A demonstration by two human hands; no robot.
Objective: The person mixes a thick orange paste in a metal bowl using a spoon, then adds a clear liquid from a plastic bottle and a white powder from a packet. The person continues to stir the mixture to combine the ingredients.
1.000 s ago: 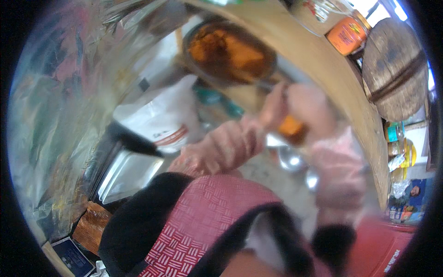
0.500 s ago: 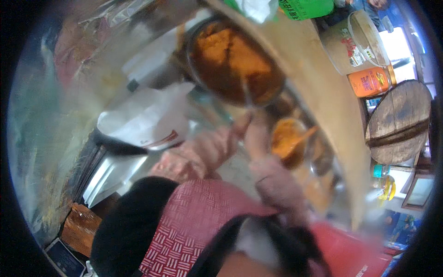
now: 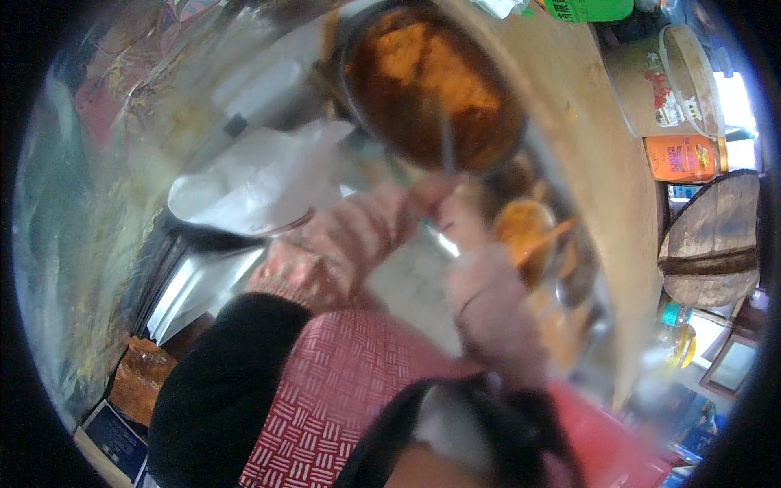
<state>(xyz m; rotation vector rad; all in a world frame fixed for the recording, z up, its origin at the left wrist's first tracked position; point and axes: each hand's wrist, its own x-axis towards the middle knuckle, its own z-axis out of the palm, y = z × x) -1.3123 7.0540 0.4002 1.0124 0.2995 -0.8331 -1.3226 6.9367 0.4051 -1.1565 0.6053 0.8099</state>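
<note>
Below a large dark oval container of orange-brown paste (image 3: 423, 73), my left hand (image 3: 429, 195) and my right hand (image 3: 464, 218) are close together in pink sleeves, near the lower end of a pale handle (image 3: 447, 138) that lies in the paste. Motion blurs the fingers of both, so their grip is unclear. Right of my right hand is a smaller container of orange sauce (image 3: 521, 220) with an orange utensil (image 3: 555, 233) in it. A white bag (image 3: 244, 183) lies left of my hands.
A pale wooden ledge (image 3: 590, 203) curves along the right, with a plastic bucket (image 3: 643, 89), an orange jar (image 3: 679, 159) and a round wooden board (image 3: 708, 236) beyond. Stacked white trays (image 3: 195, 293) are at lower left, plastic sheeting (image 3: 73, 203) at far left.
My right hand has moved left from beside the smaller container to near my left hand, uncovering that container. The view has shifted, so the bucket and green item now show at upper right.
</note>
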